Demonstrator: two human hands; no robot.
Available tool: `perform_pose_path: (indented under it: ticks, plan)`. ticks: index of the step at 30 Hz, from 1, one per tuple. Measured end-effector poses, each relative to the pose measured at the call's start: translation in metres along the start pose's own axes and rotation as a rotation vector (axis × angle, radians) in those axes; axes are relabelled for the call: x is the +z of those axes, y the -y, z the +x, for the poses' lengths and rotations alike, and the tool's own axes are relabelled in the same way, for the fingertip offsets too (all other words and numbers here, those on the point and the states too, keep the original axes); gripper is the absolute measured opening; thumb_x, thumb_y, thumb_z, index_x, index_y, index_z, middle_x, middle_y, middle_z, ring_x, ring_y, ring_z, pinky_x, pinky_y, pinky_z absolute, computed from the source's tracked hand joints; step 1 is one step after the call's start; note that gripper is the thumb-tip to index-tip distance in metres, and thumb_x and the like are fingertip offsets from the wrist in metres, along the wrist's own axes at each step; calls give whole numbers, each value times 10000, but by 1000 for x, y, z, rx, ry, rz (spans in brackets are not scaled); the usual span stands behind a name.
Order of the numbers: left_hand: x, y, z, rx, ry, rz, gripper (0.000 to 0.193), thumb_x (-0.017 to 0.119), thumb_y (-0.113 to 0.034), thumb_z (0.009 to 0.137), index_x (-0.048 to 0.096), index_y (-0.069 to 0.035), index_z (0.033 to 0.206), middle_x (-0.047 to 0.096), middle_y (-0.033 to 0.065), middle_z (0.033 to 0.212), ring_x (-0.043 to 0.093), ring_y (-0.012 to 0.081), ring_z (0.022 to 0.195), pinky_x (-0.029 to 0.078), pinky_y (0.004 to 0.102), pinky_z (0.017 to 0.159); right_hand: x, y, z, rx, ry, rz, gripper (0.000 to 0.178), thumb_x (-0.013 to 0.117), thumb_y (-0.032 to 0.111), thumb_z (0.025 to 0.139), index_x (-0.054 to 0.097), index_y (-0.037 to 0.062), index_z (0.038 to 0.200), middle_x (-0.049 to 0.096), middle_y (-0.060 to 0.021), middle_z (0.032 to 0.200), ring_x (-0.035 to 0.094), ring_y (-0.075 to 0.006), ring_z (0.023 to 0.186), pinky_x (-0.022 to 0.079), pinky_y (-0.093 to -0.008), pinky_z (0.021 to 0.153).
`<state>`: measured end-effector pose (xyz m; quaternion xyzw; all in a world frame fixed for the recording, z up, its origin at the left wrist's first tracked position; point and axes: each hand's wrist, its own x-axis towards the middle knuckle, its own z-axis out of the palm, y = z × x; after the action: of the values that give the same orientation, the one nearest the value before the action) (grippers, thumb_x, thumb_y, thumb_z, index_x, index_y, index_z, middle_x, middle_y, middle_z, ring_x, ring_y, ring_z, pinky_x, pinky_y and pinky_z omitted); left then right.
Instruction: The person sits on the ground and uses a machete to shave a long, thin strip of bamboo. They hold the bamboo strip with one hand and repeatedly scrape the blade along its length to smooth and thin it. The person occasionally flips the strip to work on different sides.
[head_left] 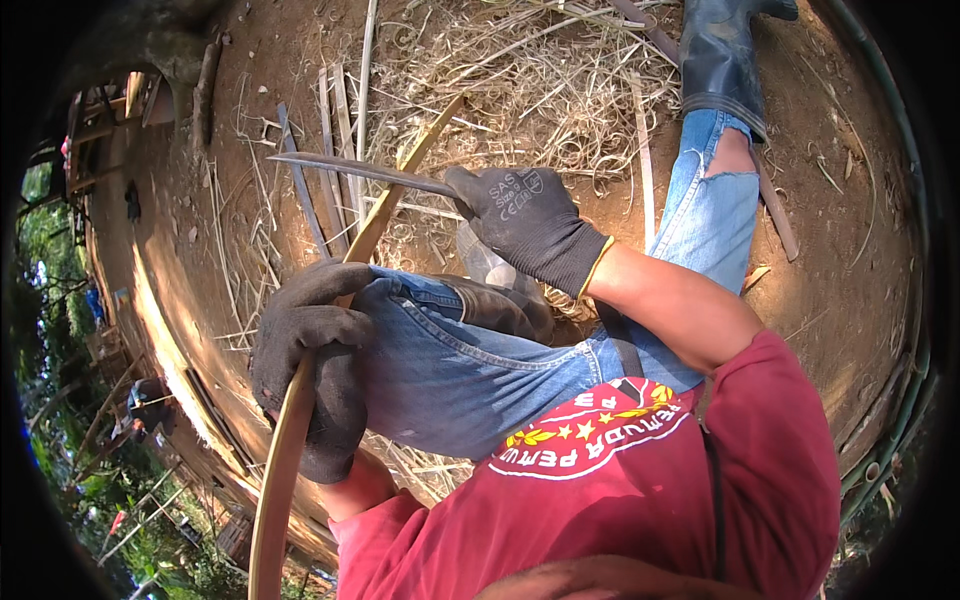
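A: The red shirt (610, 500) is nearest to me in the head view, filling the lower middle, with blue jeans (470, 375) just beyond it. What do you have for the left hand?

B: I see the left hand (315, 365) in a dark glove, beside the bent left knee. Its fingers are curled firmly around a long strip (275, 500), yellowish, like split wood or bamboo.

A: How does the strip run on your feed?

B: Up from the lower edge, through that fist, then slanting away to the right past the knee, so its narrow far end shows against the shavings (545, 95) on the ground (835, 250).

A: And the right hand (520, 215)? I make it gloved too, with a yellow edge at the cuff.

B: Yes. Its fingers are closed around the handle of a knife (345, 169). I see the blade pointing left and crossing the strip well beyond the left hand; whether it bites in, I can't tell.

A: Anything around them?

B: I've got a black boot (722, 75) on the outstretched right leg, loose slats (301, 180) on the ground left of the shavings, and green foliage (50, 400) along the left rim.
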<state>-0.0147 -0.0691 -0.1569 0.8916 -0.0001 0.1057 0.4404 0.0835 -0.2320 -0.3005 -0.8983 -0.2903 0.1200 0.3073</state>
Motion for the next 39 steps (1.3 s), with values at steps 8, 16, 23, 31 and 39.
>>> perform_pose_path:
  ticks: [8, 16, 23, 31, 39]
  plan:
    - [0, 3, 0, 29, 21, -3, 339, 643, -359, 899, 594, -54, 758, 679, 181, 1015, 642, 327, 998, 490, 434, 905, 22, -33, 14, 112, 78, -55, 203, 512, 167, 893, 576, 109, 1077, 679, -127, 787, 707, -298, 739, 540, -455, 601]
    - [1, 6, -7, -52, -52, -99, 342, 630, -349, 914, 596, -41, 769, 669, 191, 1027, 627, 324, 1025, 490, 427, 910, 17, 9, -1, -43, -89, 62, 155, 547, 267, 907, 566, 193, 1042, 638, -110, 720, 674, -312, 718, 514, -456, 600]
    - [0, 2, -3, -84, -23, -63, 372, 644, -393, 900, 588, -39, 800, 643, 223, 1081, 608, 308, 1060, 449, 434, 953, 47, -51, 23, 59, 39, -25, 143, 518, 251, 918, 568, 160, 1015, 668, -108, 802, 679, -302, 743, 513, -438, 590]
    - [-2, 1, 0, -90, -11, -64, 459, 645, -485, 879, 578, -37, 808, 621, 249, 1105, 594, 273, 1043, 442, 390, 926, 67, -113, 42, 101, 4, -81, 193, 468, 237, 942, 619, 160, 1036, 653, -112, 717, 673, -307, 691, 518, -455, 597]
    - [-9, 5, -6, -142, -23, -137, 385, 673, -398, 888, 567, -42, 790, 633, 239, 1083, 615, 312, 1043, 481, 424, 918, 55, -76, 32, 35, 84, -52, 205, 466, 163, 937, 579, 120, 1103, 665, -124, 779, 681, -308, 685, 540, -433, 568]
